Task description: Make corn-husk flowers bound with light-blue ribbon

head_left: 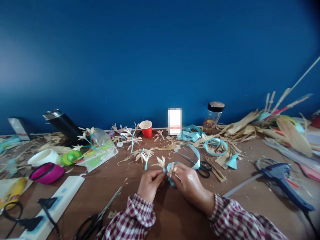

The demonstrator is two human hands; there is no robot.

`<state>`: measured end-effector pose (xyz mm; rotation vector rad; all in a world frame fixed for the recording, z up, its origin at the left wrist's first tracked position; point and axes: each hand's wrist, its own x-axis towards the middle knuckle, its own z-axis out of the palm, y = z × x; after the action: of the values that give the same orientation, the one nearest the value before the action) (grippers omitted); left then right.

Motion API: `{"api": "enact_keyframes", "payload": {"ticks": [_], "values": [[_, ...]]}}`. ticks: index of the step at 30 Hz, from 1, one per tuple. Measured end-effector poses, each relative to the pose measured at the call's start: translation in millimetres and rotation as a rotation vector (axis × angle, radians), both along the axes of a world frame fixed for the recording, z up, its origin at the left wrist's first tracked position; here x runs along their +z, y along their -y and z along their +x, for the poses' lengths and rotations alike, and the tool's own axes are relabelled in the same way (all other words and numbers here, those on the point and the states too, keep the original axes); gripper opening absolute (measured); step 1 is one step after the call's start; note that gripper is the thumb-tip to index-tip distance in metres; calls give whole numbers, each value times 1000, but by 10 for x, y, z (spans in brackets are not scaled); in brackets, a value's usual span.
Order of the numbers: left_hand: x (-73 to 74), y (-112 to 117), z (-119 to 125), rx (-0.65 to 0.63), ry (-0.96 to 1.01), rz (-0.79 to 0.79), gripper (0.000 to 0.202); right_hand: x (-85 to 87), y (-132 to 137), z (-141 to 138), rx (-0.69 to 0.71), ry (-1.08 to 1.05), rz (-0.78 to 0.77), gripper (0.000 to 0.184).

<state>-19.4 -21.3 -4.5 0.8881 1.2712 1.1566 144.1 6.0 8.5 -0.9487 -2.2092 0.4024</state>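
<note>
Flower (160,162), pale and slim-petalled (bluish at its base), stands between the left fingers (158,179), pinched together on it above the counter (132,190); the right fingers (177,181) clamp blue ribbon (197,157).

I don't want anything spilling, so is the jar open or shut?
Shut: the jar has a dark lid over its top. Whether it's screwed tight, I cannot tell.

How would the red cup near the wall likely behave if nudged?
The red cup is probably light for its size, since it looks like thin paper. Pushed near the top, it may tip easily, as it narrows toward the base. Once over, its round, tapered side would probably roll in a curve.
</note>
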Motion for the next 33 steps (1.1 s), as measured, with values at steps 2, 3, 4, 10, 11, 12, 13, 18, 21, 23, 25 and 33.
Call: {"api": "enact_keyframes", "payload": {"ticks": [2, 3, 4, 10, 11, 12, 13, 18, 21, 23, 25, 33], "values": [[-37, -6, -9, 6, -59, 32, 25, 10, -9, 0, 3, 1, -54, 24], [-52, -6, -7, 9, -71, 35, 25, 16, -12, 0, 4, 5, -82, 25], [-61, -4, -2, 19, -77, 33, 25, 21, -14, 1, 2, 8, -109, 26], [-15, 12, 34, 45, -94, 3, 30, 33, -15, 6, -49, 12, -197, 28], [-9, 10, 29, 22, -85, 8, 29, 29, -15, 7, -55, 12, -199, 29], [-7, 5, 20, -5, -75, 19, 28, 24, -15, 8, -59, 12, -201, 29], [-11, -1, 8, -40, -68, 32, 27, 18, -16, 7, -62, 13, -203, 29], [-96, -42, -44, -139, 0, 75, 24, 7, -21, 1, -109, -6, -252, 30], [-151, -58, -40, -105, 73, 46, 25, 40, -27, -2, -116, -35, -285, 31], [-159, -59, -24, -85, 113, 11, 24, 70, -32, -2, -104, -40, -309, 32], [-139, -52, 0, -75, 145, 0, 24, 97, -34, 0, -92, -43, -334, 33], [9, -58, 123, -3, 63, 135, 24, 250, -67, 14, -127, -72, -271, 31]]}}
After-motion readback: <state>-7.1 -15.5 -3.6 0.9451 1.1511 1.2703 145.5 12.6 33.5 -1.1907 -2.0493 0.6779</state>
